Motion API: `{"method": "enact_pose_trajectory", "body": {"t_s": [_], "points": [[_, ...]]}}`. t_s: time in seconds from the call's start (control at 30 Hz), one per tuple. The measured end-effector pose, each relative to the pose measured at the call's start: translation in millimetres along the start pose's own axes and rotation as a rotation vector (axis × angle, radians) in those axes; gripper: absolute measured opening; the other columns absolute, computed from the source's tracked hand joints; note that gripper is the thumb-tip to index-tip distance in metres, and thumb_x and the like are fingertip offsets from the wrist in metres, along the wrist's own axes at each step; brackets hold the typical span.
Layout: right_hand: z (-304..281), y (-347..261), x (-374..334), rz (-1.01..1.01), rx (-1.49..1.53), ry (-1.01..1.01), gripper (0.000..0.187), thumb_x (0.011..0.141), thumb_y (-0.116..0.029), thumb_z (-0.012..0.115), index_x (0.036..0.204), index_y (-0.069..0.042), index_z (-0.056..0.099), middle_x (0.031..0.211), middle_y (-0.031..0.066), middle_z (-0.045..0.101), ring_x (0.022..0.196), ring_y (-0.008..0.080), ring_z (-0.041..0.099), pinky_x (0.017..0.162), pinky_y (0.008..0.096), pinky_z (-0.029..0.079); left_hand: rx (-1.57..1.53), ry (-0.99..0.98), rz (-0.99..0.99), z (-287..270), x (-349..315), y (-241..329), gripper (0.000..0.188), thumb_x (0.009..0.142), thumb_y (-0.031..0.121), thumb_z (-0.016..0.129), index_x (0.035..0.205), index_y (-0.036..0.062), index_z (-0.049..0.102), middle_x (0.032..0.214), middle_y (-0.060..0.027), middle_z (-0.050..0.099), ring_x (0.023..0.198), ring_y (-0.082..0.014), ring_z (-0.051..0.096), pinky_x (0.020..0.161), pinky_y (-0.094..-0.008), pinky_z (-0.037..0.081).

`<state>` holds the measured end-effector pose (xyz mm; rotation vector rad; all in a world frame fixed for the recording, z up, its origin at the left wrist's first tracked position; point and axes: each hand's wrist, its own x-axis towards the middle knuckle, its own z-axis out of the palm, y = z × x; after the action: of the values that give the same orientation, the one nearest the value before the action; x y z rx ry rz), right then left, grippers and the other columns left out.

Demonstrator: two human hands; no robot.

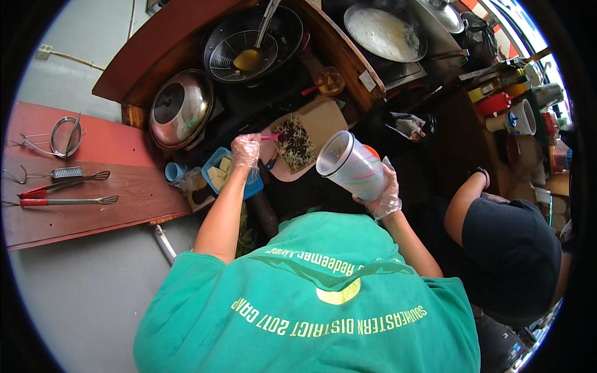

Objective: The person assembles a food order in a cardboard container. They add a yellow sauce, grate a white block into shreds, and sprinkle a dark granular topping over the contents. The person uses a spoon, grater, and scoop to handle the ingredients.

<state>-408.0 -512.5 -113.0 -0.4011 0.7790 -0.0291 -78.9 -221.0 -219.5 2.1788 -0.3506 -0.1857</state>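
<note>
Left hand (pixel 246 151) grips pink tool (pixel 269 137); right hand (pixel 384 196) grips cup (pixel 357 171), rim tilted toward topped slab (pixel 296 149). Slab lies between, nearer left hand, long axis fore-aft; tool tip unclear.

Yellow capital lettering with a number (pixel 329 323), curved and upside down across the person's green cloth T-shirt (pixel 298 348), a shorter pale yellow line of words (pixel 311 255) beyond it, partly lost in folds, a small white rectangular label (pixel 367 80) on the brown wooden edge, its print too small to read

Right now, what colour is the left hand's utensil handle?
Pink utensil handle, best seen in head view.
</note>
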Motion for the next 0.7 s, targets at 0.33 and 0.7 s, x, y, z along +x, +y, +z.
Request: {"method": "enact_pose_trajectory", "body": {"t_s": [0.33, 0.7], "points": [[6, -2, 6, 0.039, -0.026, -0.006, 0.075, 0.085, -0.07, 0.058, 0.143, -0.023, 0.058, 0.136, 0.0115, 0.065, 0.118, 0.0378, 0.065, 0.074, 0.0528, 0.057, 0.141, 0.055, 0.04, -16, -32, 39, 0.023, 0.094, 0.022, 0.072, 0.086, 0.0016, 0.078, 0.082, -0.0224, 0.073, 0.078, -0.0411, 0.072, 0.072, -0.0472, 0.055], [8, 0, 3, 0.024, -0.078, -0.011, 0.073, 0.086, -0.071, 0.057, 0.14, -0.022, 0.059, 0.133, 0.0108, 0.066, 0.116, 0.0367, 0.066, 0.074, 0.0514, 0.057, 0.323, 0.212, 0.28, 0, -12, 38, 0.022, 0.098, 0.02, 0.066, 0.086, 0.0031, 0.074, 0.081, -0.0216, 0.07, 0.081, -0.0427, 0.068, 0.072, -0.0518, 0.054]]}}
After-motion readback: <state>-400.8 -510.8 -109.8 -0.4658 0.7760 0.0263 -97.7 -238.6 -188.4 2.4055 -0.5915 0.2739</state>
